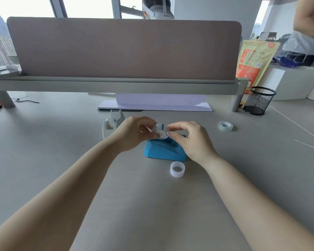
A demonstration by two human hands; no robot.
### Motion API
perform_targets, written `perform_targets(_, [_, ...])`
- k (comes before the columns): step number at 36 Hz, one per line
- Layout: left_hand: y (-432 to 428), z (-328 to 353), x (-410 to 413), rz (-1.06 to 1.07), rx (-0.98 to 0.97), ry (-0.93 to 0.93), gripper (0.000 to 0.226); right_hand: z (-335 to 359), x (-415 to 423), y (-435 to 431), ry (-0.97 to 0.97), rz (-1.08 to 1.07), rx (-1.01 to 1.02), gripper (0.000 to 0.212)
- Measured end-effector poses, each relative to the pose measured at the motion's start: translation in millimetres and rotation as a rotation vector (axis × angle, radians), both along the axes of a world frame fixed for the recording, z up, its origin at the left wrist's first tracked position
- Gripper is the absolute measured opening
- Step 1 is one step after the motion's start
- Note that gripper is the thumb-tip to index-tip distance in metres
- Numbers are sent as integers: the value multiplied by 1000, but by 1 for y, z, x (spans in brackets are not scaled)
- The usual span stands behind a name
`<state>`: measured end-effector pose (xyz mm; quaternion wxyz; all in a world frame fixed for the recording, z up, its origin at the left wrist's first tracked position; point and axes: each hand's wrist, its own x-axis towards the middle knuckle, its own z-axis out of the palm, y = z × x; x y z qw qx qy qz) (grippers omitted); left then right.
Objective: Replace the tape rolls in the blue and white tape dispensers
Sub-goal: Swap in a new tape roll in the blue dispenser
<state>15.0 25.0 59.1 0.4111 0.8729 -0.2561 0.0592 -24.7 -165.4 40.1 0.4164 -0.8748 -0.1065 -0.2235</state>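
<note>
The blue tape dispenser sits at the middle of the grey desk. Just above it my left hand holds a clear tape roll between thumb and fingers. My right hand pinches at the roll's right edge with fingertips, its palm over the dispenser's right end. The white tape dispenser stands behind my left hand, partly hidden by it. A white ring-shaped core lies in front of the blue dispenser. A second clear tape roll lies to the right.
A black mesh pen cup stands at the back right beside a shelf leg. A raised shelf with a brown divider panel spans the back. Papers lie under it. Another person stands at the far right.
</note>
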Motion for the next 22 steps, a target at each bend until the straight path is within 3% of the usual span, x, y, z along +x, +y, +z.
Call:
perform_targets(9, [2, -13, -1, 4, -18, 13, 19, -9, 4, 3, -141, 10, -112, 19])
perform_targets(16, [9, -36, -13, 21, -44, 160, 75, -13, 8, 6, -134, -3, -133, 14])
perform_targets(22, [0, -56, -14, 26, -247, 199, 59, -12, 6, 10, -150, -15, -166, 18])
